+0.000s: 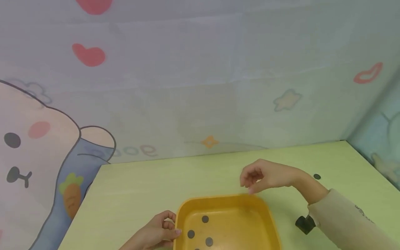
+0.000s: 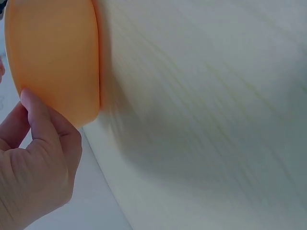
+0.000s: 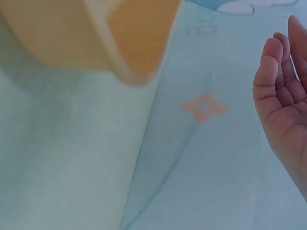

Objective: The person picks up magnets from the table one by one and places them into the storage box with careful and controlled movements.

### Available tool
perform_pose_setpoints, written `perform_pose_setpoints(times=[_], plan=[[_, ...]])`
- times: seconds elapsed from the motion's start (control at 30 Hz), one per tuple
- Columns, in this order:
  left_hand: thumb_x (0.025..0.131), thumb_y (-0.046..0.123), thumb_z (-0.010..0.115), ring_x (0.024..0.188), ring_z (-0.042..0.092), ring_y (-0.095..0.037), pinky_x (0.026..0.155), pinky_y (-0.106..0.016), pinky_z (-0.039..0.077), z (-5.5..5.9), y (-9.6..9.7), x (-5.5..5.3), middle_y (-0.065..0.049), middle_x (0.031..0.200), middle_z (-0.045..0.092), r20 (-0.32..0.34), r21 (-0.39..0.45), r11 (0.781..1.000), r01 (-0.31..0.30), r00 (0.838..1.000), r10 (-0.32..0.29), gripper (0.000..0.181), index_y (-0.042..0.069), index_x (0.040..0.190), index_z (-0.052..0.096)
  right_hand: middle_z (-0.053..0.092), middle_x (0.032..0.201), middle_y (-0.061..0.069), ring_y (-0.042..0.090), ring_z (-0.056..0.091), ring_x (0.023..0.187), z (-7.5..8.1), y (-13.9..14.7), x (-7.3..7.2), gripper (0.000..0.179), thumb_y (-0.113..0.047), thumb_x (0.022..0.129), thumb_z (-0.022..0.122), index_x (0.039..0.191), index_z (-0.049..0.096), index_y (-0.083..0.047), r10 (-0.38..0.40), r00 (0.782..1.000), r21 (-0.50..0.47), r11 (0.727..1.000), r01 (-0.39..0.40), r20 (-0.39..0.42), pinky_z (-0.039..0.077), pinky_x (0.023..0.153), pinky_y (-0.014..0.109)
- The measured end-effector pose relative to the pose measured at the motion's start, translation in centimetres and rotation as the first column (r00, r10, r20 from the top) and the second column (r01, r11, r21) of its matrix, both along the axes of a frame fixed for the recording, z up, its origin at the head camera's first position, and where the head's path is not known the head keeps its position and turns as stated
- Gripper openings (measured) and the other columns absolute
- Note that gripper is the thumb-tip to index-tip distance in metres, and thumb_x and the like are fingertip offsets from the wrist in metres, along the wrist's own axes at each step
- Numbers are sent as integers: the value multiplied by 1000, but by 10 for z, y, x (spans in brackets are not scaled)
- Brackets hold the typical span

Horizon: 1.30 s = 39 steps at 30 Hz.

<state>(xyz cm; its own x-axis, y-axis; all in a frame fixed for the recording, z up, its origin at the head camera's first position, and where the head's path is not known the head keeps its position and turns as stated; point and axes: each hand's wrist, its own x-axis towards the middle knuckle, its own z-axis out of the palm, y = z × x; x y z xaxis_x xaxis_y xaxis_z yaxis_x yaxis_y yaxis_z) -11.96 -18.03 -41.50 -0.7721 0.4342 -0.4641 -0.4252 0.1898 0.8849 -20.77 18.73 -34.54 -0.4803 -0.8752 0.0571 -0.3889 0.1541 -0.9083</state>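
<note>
A yellow plastic tray [image 1: 218,199] with rounded corners stands at the near edge of the head view, its lower part cut off by the frame. My left hand [image 1: 153,232] holds its left rim, thumb on top; the left wrist view shows the fingers against the tray's outer wall [image 2: 60,52]. Several dark round discs, one of them a grey disc [image 1: 209,241], lie flat on the left half of the tray floor. Above the tray's far right corner hovers my right hand [image 1: 270,175], fingers loosely bent. Nothing shows in its grasp in the right wrist view.
One more dark disc [image 1: 317,176] lies on the pale green table [image 1: 140,187], behind my right forearm. A black wrist camera [image 1: 305,224] sticks out below the right sleeve. A printed cloth [image 1: 187,86] hangs along the table's far edge.
</note>
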Motion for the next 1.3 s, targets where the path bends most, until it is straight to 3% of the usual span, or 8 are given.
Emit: perform_pose_setpoints(times=[0.37,0.5,0.6,0.73,0.93,1.07,1.2,1.3], plan=[[87,-3,60,64,52,-11,60,-22,50,3,-4,6,0,71,49,25,32,999,-29,999,28,23,3,102,43,59,95,1,16,58,84,13,65,6,20,4,88,59,105,59,-6,-171,985,-28,985,171,5,51,72,30],[87,-3,61,65,53,-12,61,-24,51,5,-3,5,0,71,49,36,52,998,-46,998,44,24,5,99,42,58,93,0,14,57,82,19,87,11,20,5,88,57,105,58,-7,-242,970,-16,970,242,-19,49,64,30],[87,-2,60,66,55,-12,63,-25,52,5,-2,6,0,72,50,42,48,998,-37,998,35,23,5,100,42,57,93,0,14,56,82,18,105,15,20,5,89,56,105,57,-6,-299,954,-7,954,299,-29,50,67,29],[88,-2,60,68,57,-12,66,-28,53,4,-2,8,0,72,52,42,44,999,-28,999,26,23,4,100,42,59,96,-1,13,57,87,12,126,19,21,6,88,57,108,57,-2,-381,924,-17,924,381,-41,51,74,28],[87,-2,61,74,61,-15,70,-31,54,4,-2,9,0,73,53,35,57,998,-22,999,20,23,5,100,42,61,98,-3,10,59,88,-1,155,22,25,11,87,56,110,56,1,-473,877,-62,881,470,-84,52,74,26],[87,-2,60,74,61,-15,70,-31,54,4,-1,9,0,73,52,37,55,998,-24,999,22,23,5,101,43,63,98,-4,8,60,87,-10,172,25,30,13,87,54,113,57,-3,-529,845,-76,848,525,-71,51,73,23],[87,-2,61,73,60,-14,70,-31,54,3,0,9,1,73,51,40,62,997,-35,999,32,24,6,100,42,63,97,-5,7,60,86,-23,189,29,35,15,86,54,114,58,-6,-593,802,-85,805,588,-73,51,72,21],[87,-2,61,73,59,-14,70,-31,54,3,0,10,0,73,51,41,61,997,-38,999,35,24,6,100,42,62,95,-6,6,60,84,-35,201,33,36,14,86,55,112,59,-9,-655,752,-76,755,651,-73,50,71,19]])
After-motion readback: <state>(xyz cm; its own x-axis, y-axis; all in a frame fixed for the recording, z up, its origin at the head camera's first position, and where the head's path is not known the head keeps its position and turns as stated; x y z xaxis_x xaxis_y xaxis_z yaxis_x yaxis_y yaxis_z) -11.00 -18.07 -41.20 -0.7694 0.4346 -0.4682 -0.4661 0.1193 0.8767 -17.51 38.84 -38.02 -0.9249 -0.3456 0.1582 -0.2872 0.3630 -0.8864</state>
